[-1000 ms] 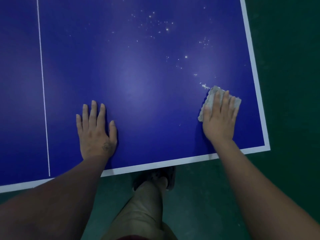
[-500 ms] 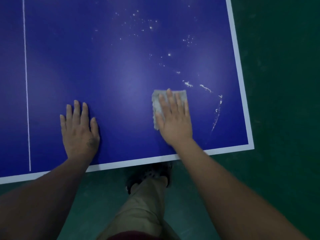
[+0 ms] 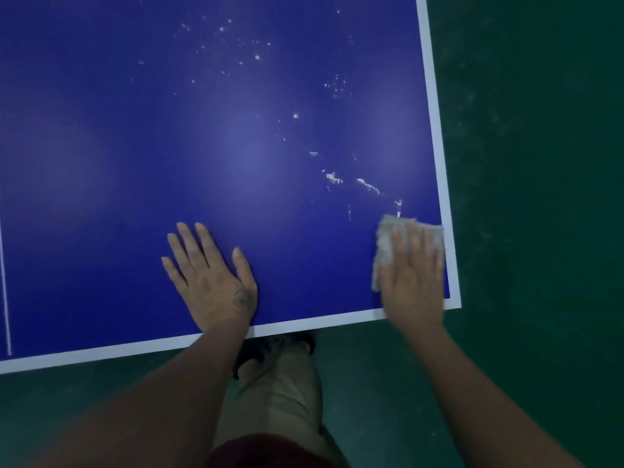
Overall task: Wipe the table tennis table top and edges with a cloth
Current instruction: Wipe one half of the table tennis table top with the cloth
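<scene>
From the head view, the blue table tennis table point(image 3: 135, 163) is filling most of the frame, its white border line point(image 3: 435, 130) running down the right side and along the lower edge to a corner at lower right. The right hand point(image 3: 413, 282) is lying flat in that corner, fingers straight and close together, pressing down on a pale grey cloth point(image 3: 386, 246) rather than pinching it. The cloth is sitting on the tabletop under the fingers, showing past the fingertips and along the hand's left side, with its right end reaching the white line on the right; this hand is blurred.

The left hand point(image 3: 212, 282) is resting palm-down on bare blue surface at lower centre, well apart from the cloth, fingers straight and spread, thumb out to the right, holding nothing.

White specks and smears point(image 3: 368, 185) are scattering across the upper right of the tabletop – the nearest smears are lying just above the cloth, and finer dots are trailing up toward the top centre. A thin white line point(image 3: 5, 282) is showing at the far left edge.

Dark green floor point(image 3: 540, 197) is surrounding the table on the right and below. At bottom centre a beige trouser leg point(image 3: 280, 393) is reaching toward the table – a dark shoe point(image 3: 256, 352) is showing at the table's lower edge.
</scene>
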`<state>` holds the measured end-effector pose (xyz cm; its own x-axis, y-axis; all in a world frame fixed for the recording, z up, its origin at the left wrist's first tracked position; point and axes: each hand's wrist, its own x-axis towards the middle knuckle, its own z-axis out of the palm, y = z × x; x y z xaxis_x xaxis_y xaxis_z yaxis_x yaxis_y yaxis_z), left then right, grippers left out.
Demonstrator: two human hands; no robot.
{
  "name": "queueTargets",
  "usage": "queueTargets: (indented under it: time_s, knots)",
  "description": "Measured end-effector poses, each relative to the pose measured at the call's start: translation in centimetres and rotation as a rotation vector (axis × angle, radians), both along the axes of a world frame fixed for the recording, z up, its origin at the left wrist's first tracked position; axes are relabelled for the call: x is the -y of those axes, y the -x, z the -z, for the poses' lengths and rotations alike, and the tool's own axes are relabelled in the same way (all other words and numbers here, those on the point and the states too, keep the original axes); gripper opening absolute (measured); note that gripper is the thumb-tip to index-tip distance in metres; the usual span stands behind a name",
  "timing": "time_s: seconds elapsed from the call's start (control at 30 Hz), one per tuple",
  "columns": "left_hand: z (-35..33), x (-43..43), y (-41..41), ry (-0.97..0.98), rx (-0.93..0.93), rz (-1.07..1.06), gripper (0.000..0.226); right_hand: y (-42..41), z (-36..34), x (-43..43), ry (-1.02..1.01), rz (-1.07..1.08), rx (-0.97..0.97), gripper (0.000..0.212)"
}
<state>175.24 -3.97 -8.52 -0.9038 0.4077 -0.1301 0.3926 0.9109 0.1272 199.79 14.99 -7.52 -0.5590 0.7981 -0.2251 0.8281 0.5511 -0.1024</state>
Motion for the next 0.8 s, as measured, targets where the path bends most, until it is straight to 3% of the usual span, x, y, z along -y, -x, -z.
queueTargets:
  time_s: [0.07,0.13,0.3,0.43,0.67,0.8]
  knots:
    - [0.0,-0.1,-0.1,0.001,0.0,-0.002,0.076,-0.3,-0.2,-1.9,0.01,0.171,0.009,0.065]
    - [-0.1,-0.1,-0.1,-0.003,-0.007,-0.007,0.075,1.1,-0.2,-0.8,-0.007,0.191,0.008,0.065]
    - [-0.4,-0.2,-0.1,-0.005,-0.006,-0.022,0.074,5.1,-0.6,8.1,0.085,-0.203,-0.085,0.069]
    - [-0.5,-0.1,0.1,-0.003,-0.01,-0.014,0.073,1.9,-0.3,6.7,0.064,-0.346,-0.091,0.067]
    - [-0.5,-0.1,0.0,-0.029,-0.03,-0.02,0.071,-6.0,-0.3,-2.4,0.048,0.087,0.053,0.066]
    - [-0.4,0.1,-0.1,-0.038,-0.045,-0.016,0.069,-1.5,-0.5,2.0,0.013,-0.024,0.025,0.066]
